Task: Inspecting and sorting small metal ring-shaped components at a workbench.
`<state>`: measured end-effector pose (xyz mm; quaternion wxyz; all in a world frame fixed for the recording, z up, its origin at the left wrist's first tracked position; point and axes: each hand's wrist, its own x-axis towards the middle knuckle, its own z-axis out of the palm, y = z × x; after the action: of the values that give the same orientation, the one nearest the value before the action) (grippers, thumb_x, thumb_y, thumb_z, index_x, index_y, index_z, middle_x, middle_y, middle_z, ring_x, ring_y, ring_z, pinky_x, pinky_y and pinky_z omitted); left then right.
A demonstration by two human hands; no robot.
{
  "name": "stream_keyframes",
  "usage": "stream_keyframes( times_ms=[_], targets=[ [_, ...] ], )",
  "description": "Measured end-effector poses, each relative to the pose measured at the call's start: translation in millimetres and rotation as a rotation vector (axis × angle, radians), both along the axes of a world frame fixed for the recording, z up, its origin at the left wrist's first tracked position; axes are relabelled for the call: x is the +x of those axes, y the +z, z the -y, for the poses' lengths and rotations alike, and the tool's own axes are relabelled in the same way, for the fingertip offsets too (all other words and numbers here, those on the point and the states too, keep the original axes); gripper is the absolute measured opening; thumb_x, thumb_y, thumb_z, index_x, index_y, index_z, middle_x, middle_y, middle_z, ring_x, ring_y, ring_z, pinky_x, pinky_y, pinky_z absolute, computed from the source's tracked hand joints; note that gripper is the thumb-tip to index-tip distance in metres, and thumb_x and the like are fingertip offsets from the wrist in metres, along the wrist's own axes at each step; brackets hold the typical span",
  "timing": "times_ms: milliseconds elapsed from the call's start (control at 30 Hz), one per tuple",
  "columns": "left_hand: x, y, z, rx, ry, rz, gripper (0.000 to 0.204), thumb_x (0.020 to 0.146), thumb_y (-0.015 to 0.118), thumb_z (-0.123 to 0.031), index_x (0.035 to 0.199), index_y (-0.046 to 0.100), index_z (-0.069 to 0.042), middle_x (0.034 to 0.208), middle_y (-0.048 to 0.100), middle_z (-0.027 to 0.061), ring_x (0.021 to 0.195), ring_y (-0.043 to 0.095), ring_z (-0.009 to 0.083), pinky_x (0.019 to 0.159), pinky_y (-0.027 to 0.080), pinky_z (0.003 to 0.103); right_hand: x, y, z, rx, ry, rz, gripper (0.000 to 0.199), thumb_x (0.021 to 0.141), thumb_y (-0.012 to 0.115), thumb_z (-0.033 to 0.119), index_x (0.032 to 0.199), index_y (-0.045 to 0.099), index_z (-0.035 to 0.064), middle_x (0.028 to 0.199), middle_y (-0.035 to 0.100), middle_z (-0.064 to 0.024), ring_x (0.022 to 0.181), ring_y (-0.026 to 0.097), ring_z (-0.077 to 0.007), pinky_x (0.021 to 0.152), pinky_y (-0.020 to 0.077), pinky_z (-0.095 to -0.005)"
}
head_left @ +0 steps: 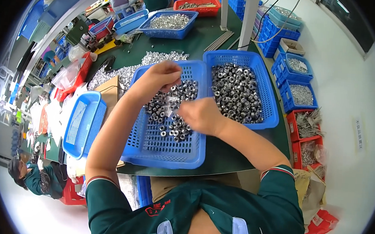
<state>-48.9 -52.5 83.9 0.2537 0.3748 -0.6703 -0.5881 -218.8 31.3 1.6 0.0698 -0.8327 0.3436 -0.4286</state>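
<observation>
head view: both hands work over the near blue basket (151,151), which holds a loose heap of small metal ring nuts (170,111) spread from its middle to its far side. left hand (160,76) is at the far left of the heap, fingers pinched shut, probably on a few nuts, though what's inside the pinch is hidden. right hand (200,115) is just right of the heap's middle, fingers curled closed on a small clear plastic bag (169,111) that shows at the fingertips.

to do this step well, my read: keep the bag mouth low over the basket so dropped nuts fall back in; pinch small batches, not handfuls; hold the bag steady near the heap so the left hand's travel stays short.

second blue basket (242,60) touches the first on its right, further back, full of the same nuts.

surface: dark green worktop (219,157), a pile of silvery parts (121,72) far left, an empty blue basket (82,123) on the near left. room: stacked blue crates (295,76) and red bins (305,128) on the pale floor to the right, another person (33,178) low at the near left.
</observation>
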Motion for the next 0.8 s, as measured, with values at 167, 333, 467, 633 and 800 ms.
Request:
stream_keyframes(
  times_ms=[167, 333, 467, 633, 800],
  targets=[
    [-92, -2, 29, -0.24, -0.326, 0.367, 0.024, 0.083, 0.064, -0.016, 0.1, 0.058, -0.001, 0.076, 0.057, 0.003, 0.061, 0.05, 0.0078, 0.05, 0.039, 0.023, -2, -4, 1, 0.025, 0.154, -0.191, 0.027, 0.084, 0.059, 0.03, 0.067, 0.056, 0.009, 0.064, 0.057, -0.0074, 0.062, 0.062, -0.0278, 0.053, 0.0466, -0.0417],
    [-168, -57, 64, -0.514, -0.377, 0.512, 0.022, 0.078, 0.067, -0.016, 0.096, 0.062, -0.004, 0.075, 0.063, 0.0072, 0.065, 0.06, 0.0161, 0.058, 0.049, 0.03, -1, -5, 2, 0.191, 0.153, -0.378, 0.027, 0.085, 0.058, 0.032, 0.073, 0.061, 0.0074, 0.076, 0.065, -0.0115, 0.071, 0.064, -0.0322, 0.061, 0.0475, -0.0454],
    [-210, -88, 88, -0.768, -0.244, 0.497, 0.022, 0.07, 0.067, -0.014, 0.091, 0.066, -0.007, 0.086, 0.066, 0.012, 0.079, 0.064, 0.0288, 0.07, 0.051, 0.039, 3, 4, 3, 0.302, 0.113, -0.527, 0.029, 0.085, 0.059, 0.032, 0.098, 0.062, 0.0072, 0.092, 0.066, -0.0141, 0.082, 0.065, -0.0324, 0.071, 0.0493, -0.0451],
    [-238, -108, 110, -0.9, -0.27, 0.48, 0.03, 0.071, 0.067, -0.012, 0.101, 0.065, -0.008, 0.096, 0.067, 0.0126, 0.082, 0.065, 0.0291, 0.075, 0.052, 0.037, 0, 5, -2, 0.234, 0.062, -0.399, 0.036, 0.087, 0.057, 0.032, 0.113, 0.06, 0.0085, 0.116, 0.06, -0.0137, 0.11, 0.055, -0.0301, 0.087, 0.0462, -0.0416],
    [-224, -94, 114, -0.426, -0.229, 0.215, 0.031, 0.081, 0.059, -0.003, 0.111, 0.061, -0.002, 0.103, 0.066, 0.0123, 0.079, 0.066, 0.0182, 0.072, 0.053, 0.032, 1, 9, -4, 0.316, 0.124, -0.509, 0.029, 0.084, 0.06, 0.031, 0.1, 0.063, 0.0073, 0.089, 0.066, -0.014, 0.081, 0.065, -0.0328, 0.068, 0.0501, -0.0435]
  ],
)
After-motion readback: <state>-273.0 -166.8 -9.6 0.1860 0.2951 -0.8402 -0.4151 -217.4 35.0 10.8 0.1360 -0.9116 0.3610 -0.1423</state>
